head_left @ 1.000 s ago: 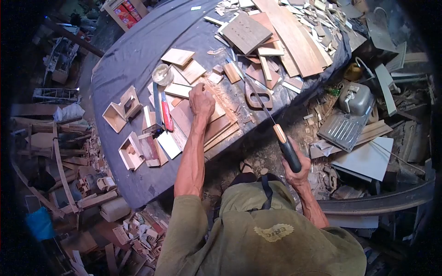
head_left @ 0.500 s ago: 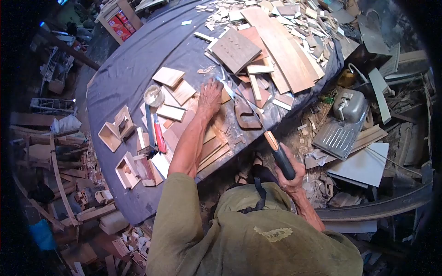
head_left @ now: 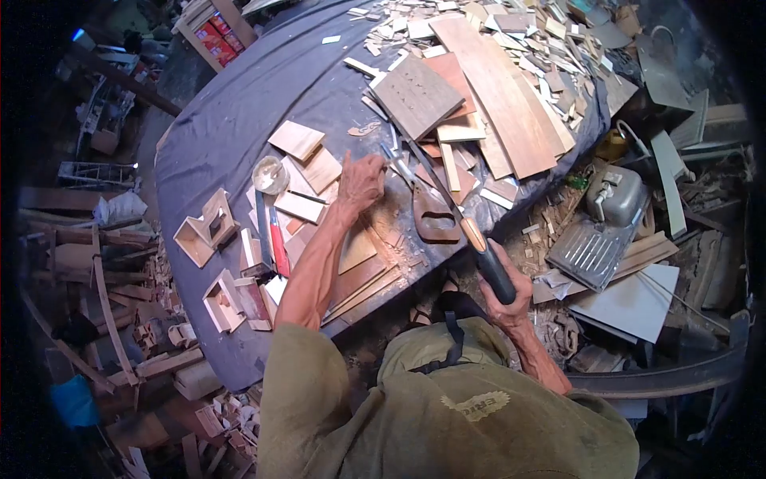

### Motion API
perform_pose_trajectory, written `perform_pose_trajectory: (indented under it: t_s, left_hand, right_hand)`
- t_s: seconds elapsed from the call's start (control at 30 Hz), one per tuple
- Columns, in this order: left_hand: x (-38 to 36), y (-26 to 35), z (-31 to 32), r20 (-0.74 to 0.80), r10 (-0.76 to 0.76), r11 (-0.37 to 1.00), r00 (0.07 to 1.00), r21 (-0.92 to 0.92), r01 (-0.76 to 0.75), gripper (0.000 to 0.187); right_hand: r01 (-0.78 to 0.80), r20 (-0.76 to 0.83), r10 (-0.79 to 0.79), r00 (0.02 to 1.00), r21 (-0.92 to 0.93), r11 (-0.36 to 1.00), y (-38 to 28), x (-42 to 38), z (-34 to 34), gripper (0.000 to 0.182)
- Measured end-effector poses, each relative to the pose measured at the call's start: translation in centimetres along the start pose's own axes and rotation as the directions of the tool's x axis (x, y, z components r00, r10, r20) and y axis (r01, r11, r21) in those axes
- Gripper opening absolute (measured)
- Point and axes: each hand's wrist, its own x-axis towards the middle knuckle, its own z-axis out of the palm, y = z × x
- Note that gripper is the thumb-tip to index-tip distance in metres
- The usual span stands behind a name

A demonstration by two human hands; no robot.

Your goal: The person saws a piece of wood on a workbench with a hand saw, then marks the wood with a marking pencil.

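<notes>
My right hand (head_left: 509, 289) is wrapped round the black handle of a long narrow-bladed tool (head_left: 493, 267). Pale wood shows at the front of its handle, and a thin dark blade runs up from there over the table. My left hand (head_left: 363, 182) is above the wood pieces, its fingers curled together; what they hold, if anything, is hidden. Beside that hand lies a handsaw with a brown wooden handle (head_left: 436, 217). To its left are pale wood blocks (head_left: 297, 140), a jar of whitish paste (head_left: 270, 174) and a red-handled tool (head_left: 278, 243).
Small open wooden boxes (head_left: 209, 227) stand on the dark cloth (head_left: 239, 120) at the left. Long boards (head_left: 499, 96), a brown block (head_left: 416, 96) and heaped offcuts cover the far right of the table. A metal sink (head_left: 594, 239) and scrap lie on the floor at the right.
My left hand has drawn back slightly toward me and its fingers have curled in. The black-handled tool stays in my right hand, its blade still reaching over the table.
</notes>
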Motion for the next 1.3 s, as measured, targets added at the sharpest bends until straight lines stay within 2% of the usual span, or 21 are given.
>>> perform_pose_trajectory:
  t_s: [0.03,0.07,0.13,0.17,0.27,0.3,0.37,0.4,0.43,0.53,0.57,0.67,0.7,0.8,0.83,0.93,1.0,1.2,1.3]
  left_hand:
    - [-0.5,0.2,-0.6,-0.057,-0.114,0.976,0.992,-0.193,0.101,0.02]
    - [-1.5,0.7,-1.3,-0.052,-0.227,0.924,0.973,-0.326,0.198,0.02]
    - [-3.4,2.9,-4.8,-0.007,-0.445,0.739,0.896,-0.568,0.363,0.022]
    - [-4.8,1.8,-3.4,-0.104,-0.427,0.779,0.898,-0.546,0.308,0.027]
    - [-7.8,2.1,-2.8,-0.079,-0.592,0.531,0.802,-0.787,0.314,0.027]
    - [-8.8,2.2,-3.5,-0.013,-0.61,0.517,0.793,-0.764,0.386,0.026]
    - [-10.3,3.5,-4.2,0.152,-0.643,0.122,0.75,-0.947,0.297,0.027]
    - [-10.9,4.1,-4.8,0.235,-0.632,-0.091,0.739,-0.969,0.23,0.029]
    - [-11.7,4.2,-5.4,0.214,-0.603,0.003,0.769,-0.963,0.269,0.038]
    - [-13.7,5.1,-5.3,0.209,-0.627,-0.182,0.751,-0.976,0.12,0.042]
    - [-14.3,5.2,-5.4,0.243,-0.624,-0.221,0.742,-0.966,0.131,0.048]
    - [-15.3,5.7,-5.2,0.187,-0.672,-0.318,0.716,-0.947,-0.051,0.048]
    - [-15.8,5.4,-5.2,0.219,-0.637,-0.39,0.74,-0.919,-0.064,0.048]
    - [-17.1,5.2,-5.0,0.271,-0.598,-0.528,0.755,-0.841,-0.117,0.046]
    - [-17.4,5.2,-5.0,0.285,-0.586,-0.564,0.758,-0.816,-0.129,0.044]
    - [-17.5,5.7,-5.8,0.327,-0.548,-0.664,0.77,-0.73,-0.163,0.041]
    - [-17.5,6.4,-6.0,0.333,-0.578,-0.634,0.745,-0.758,-0.152,0.045]
    - [-18.0,6.7,-6.0,0.316,-0.528,-0.644,0.788,-0.754,-0.129,0.063]
    - [-17.8,7.2,-5.9,0.308,-0.555,-0.634,0.773,-0.758,-0.152,0.061]
  right_hand:
    - [0.003,0.003,-0.003,1.0,-0.011,1.0,0.0,0.3,0.3,0.062]
    - [0.006,0.009,-0.006,1.0,-0.022,1.0,0.1,0.5,0.6,0.062]
    - [0.018,0.026,-0.017,1.0,-0.043,0.999,0.1,1.0,1.3,0.061]
    - [0.079,0.009,-0.079,0.997,-0.046,0.996,1.0,1.1,2.0,0.06]
    - [0.151,0.033,-0.149,0.988,-0.102,0.983,1.5,1.6,3.6,0.059]
    - [0.19,0.038,-0.187,0.982,-0.143,0.971,2.0,1.8,4.0,0.062]
    - [0.218,0.113,-0.2,0.973,-0.175,0.96,3.4,2.0,4.9,0.066]
    - [0.232,0.149,-0.206,0.967,-0.192,0.954,4.2,2.2,5.3,0.067]
    - [0.251,0.174,-0.216,0.961,-0.218,0.943,4.8,2.4,5.8,0.071]
    - [0.298,0.189,-0.248,0.95,-0.323,0.898,5.2,3.1,7.3,0.071]
    - [0.361,0.162,-0.324,0.932,-0.336,0.87,5.4,3.5,7.9,0.073]
    - [0.357,0.256,-0.268,0.929,-0.426,0.831,5.9,3.9,8.5,0.076]
    - [0.32,0.271,-0.215,0.938,-0.445,0.836,6.3,4.0,8.8,0.082]
    - [0.366,0.305,-0.242,0.921,-0.47,0.803,6.7,4.4,9.4,0.084]
    - [0.419,0.304,-0.304,0.903,-0.467,0.779,6.9,4.5,9.7,0.086]
    - [0.415,0.319,-0.289,0.903,-0.466,0.782,7.4,4.5,10.3,0.086]
    - [0.428,0.346,-0.286,0.893,-0.461,0.777,8.4,4.5,10.6,0.087]
    - [0.48,0.405,-0.298,0.865,-0.486,0.73,9.8,4.6,11.0,0.082]
    - [0.455,0.456,-0.234,0.859,-0.468,0.758,9.4,4.6,10.9,0.082]
